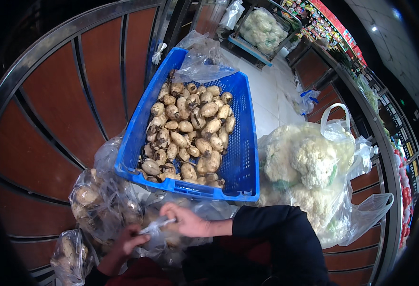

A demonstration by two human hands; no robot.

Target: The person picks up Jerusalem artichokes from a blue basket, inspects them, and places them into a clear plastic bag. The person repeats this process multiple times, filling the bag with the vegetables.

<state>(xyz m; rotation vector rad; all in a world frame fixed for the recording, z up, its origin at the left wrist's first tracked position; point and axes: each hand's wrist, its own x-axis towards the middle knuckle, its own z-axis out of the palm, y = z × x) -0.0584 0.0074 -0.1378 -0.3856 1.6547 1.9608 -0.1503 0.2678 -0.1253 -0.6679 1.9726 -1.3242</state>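
Observation:
My left hand [126, 242] and my right hand [188, 221] pinch the twisted, knotted neck of a clear plastic bag [156, 233], one on each side. Pale contents show through the bag, but my hands and sleeve hide much of it. Just beyond stands a blue perforated plastic crate [209, 195]. Inside it lie many short lotus root segments [191, 132], tan with dark dirt at their ends. To the left, another clear bag [104, 203] holds similar roots. A smaller bag of them [70, 254] sits nearer to me.
A large clear bag of cauliflower [311, 161] stands right of the crate. A loose plastic bag [206, 62] drapes over the crate's far end. Brown-panelled stands [52, 118] border both sides. Beyond, a blue-edged cart [250, 52] carries more bagged cauliflower [263, 30] on the tiled floor [266, 96].

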